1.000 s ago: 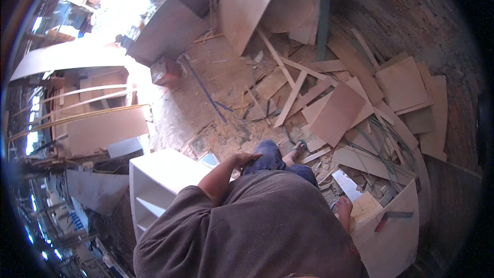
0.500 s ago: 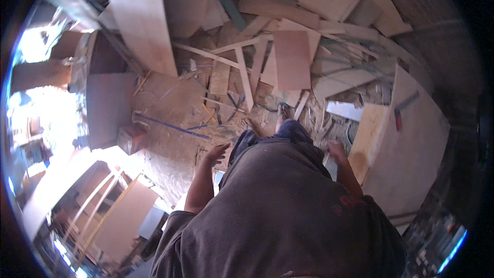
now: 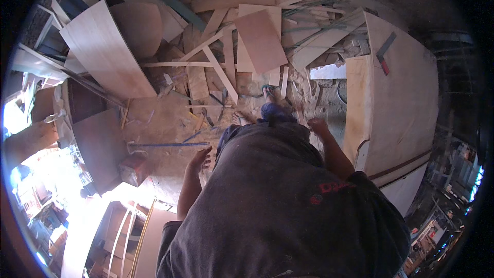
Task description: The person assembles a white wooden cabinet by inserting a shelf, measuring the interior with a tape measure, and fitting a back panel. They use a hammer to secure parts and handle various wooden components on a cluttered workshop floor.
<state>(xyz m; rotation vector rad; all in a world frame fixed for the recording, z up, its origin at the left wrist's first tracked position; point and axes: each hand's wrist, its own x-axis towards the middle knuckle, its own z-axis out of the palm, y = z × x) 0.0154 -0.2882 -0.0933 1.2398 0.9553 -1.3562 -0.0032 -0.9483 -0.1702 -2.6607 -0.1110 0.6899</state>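
Thin blue strip [image 3: 167,144], straight, flat on the floor [image 3: 159,118], yellowish wooden board [image 3: 357,100] at right

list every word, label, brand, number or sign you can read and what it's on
Dark shirt: red lettering and a small red emblem, too blurred and creased to quote reliably.
Red-and-dark square-shaped tool: no markings can be made out.
Background at the picture's edges: too small and blurred to read.

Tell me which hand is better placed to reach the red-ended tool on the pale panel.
Right hand, probably: it looks nearer the red-ended tool, on the same side as the pale panel; the left hand is opposite.
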